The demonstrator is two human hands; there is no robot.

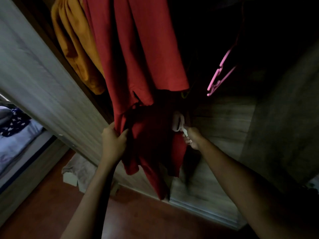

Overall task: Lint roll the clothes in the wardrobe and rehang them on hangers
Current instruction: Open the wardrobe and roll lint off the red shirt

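L hand (113, 140) pinches hanging red cloth garment (138, 57) taut in wardrobe so it won't swing; R hand (193, 138) grips white plastic lint roller (177, 122) by handle, head vs fabric.

- any text, labels, numbers to log?
- none legible. too dim, too blurred.
- on the red garment (138, 49)? the lint roller (177, 121)?
- no readable tag or brand on either.
- bedding (13, 125) at far left?
- white star print only, no letters or digits.
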